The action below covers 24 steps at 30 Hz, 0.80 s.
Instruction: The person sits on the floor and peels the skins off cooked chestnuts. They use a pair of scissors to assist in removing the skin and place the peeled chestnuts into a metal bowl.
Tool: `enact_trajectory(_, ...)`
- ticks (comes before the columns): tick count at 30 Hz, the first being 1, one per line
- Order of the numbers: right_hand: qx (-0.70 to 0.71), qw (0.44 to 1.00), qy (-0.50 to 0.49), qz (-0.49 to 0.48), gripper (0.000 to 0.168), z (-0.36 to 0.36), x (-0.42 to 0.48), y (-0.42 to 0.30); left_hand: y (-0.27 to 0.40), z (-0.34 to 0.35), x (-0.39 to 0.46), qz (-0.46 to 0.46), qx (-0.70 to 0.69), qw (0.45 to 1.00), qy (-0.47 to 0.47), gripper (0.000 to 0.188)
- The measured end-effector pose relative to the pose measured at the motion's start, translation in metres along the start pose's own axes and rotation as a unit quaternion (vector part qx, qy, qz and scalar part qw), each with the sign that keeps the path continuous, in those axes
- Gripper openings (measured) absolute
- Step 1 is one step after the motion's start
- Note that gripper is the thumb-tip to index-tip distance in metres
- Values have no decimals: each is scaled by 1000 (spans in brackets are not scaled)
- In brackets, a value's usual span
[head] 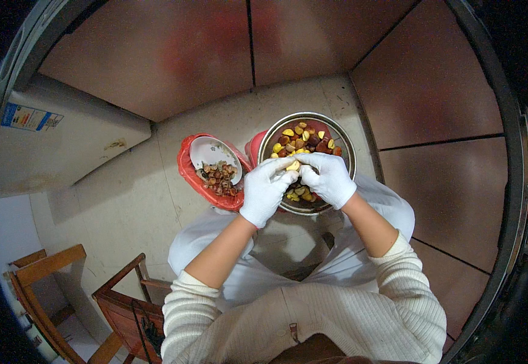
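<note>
Both hands wear white knit gloves and meet over a round metal bowl [352,157]. Between the fingertips is a pale yellow peeled chestnut [293,165], pinched by my left hand [266,189] and touched by my right hand [330,179]. Brown unpeeled chestnuts [313,139] and yellow peeled pieces lie in the bowl; more yellow pieces [301,193] show below the hands. To the left, a bin lined with a red plastic bag [185,168] holds brown shells [222,178] and a tilted white patterned bowl [204,149]. The fingers hide part of the metal bowl's contents.
A pink plastic object [255,144] stands under the metal bowl's left side. Brown panels [441,182] rise ahead and at right. A white appliance [73,145] stands at left on the tiled floor [141,191]. Wooden chairs [125,305] are at lower left.
</note>
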State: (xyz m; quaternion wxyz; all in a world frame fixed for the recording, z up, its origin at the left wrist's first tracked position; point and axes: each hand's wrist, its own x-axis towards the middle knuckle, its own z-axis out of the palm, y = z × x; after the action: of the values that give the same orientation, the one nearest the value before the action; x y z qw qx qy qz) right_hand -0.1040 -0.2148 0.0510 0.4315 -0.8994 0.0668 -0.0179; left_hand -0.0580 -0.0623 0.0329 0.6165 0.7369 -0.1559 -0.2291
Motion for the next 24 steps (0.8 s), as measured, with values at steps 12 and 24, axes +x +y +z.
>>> enact_trajectory(12,217,958,-41,184,26,-3,-3,-2,3,2,-8,-63,-170,983,-36,27)
enact_trajectory(24,52,996,53,-42,30,-10,18,-3,-32,-7,1,-221,-454,852,-136,38)
